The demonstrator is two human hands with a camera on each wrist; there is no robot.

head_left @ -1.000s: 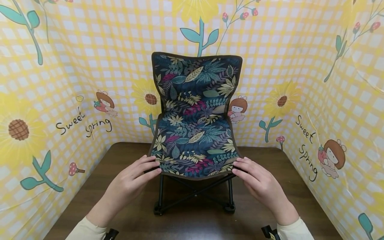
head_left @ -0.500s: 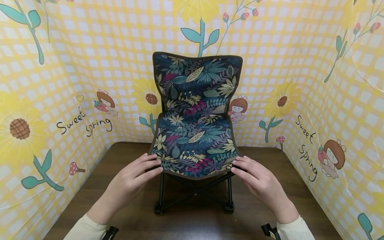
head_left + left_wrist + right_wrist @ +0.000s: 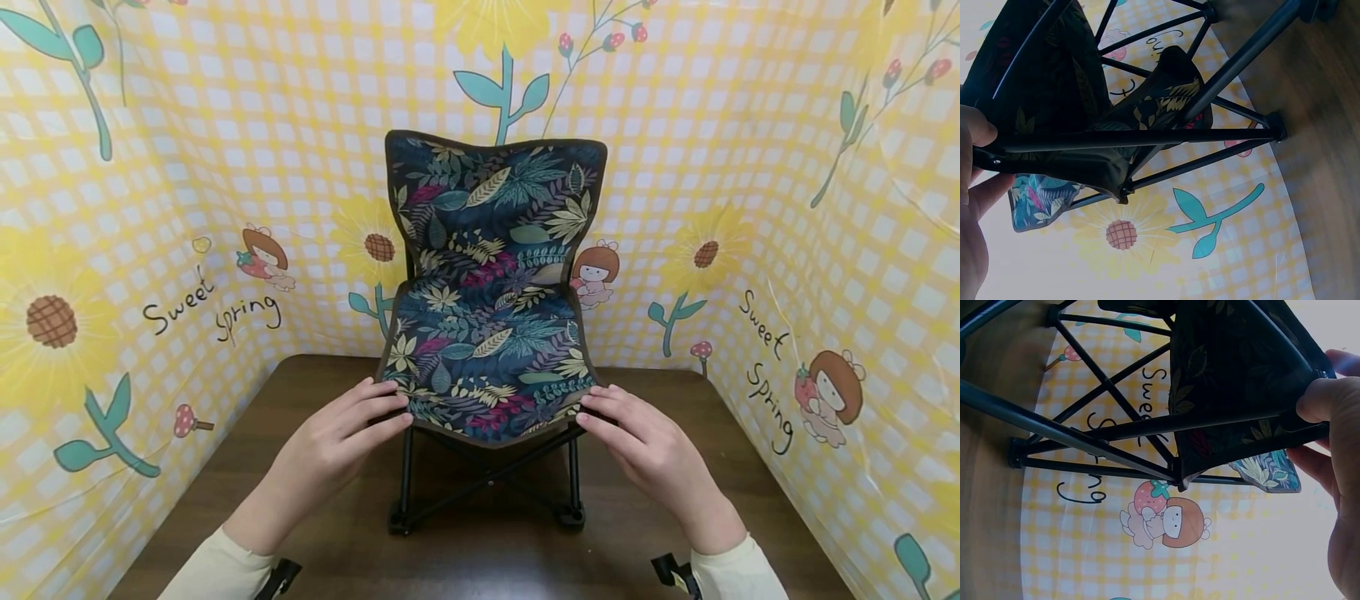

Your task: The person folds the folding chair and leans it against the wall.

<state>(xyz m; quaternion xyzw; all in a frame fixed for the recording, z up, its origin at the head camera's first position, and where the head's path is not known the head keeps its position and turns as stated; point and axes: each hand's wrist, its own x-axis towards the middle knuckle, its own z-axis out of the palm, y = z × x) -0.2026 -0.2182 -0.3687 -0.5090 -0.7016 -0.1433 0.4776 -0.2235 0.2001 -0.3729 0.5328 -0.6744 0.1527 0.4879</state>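
A small folding chair (image 3: 487, 333) with dark leaf-print fabric and a black metal frame stands on the brown table (image 3: 315, 542), facing me. My left hand (image 3: 337, 446) holds the seat's front left corner, fingers on the fabric. In the left wrist view, the left hand (image 3: 972, 206) has the thumb and fingers either side of the chair frame's (image 3: 1147, 137) corner. My right hand (image 3: 645, 450) holds the front right corner the same way. From below, the right hand (image 3: 1335, 456) has its thumb against the chair's front bar (image 3: 1179, 422).
A yellow checked backdrop (image 3: 150, 250) with sunflowers and "Sweet Spring" lettering walls the table on the left, back and right. The chair's crossed legs (image 3: 487, 492) rest on black feet near the table's middle. Bare tabletop lies in front and to both sides.
Both hands have crept slightly inward and away from me at the seat's front corners. The front edge of the seat and the front legs look a little narrower.
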